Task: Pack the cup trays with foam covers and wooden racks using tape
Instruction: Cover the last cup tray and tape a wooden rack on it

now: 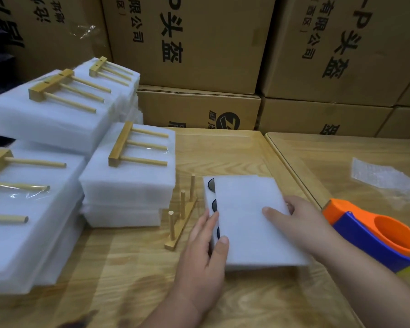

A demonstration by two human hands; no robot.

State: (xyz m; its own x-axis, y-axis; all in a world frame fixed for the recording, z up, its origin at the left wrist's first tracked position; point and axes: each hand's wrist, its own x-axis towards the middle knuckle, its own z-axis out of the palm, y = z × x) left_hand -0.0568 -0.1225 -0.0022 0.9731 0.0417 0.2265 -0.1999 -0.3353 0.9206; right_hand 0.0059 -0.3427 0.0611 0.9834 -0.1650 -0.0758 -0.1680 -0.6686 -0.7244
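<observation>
A white foam cover lies on top of a white cup tray, shifted a little right, so dark cup rims show along the tray's left edge. My left hand holds the left side, thumb on the cover and fingers against the tray's edge. My right hand grips the right side, thumb flat on top of the cover. Just left of the tray a wooden rack stands upright on the table with three pegs.
Stacks of foam-wrapped packs with wooden racks taped on top fill the left side. An orange and blue tape dispenser lies to the right, with a piece of bubble wrap beyond it. Cardboard boxes line the back.
</observation>
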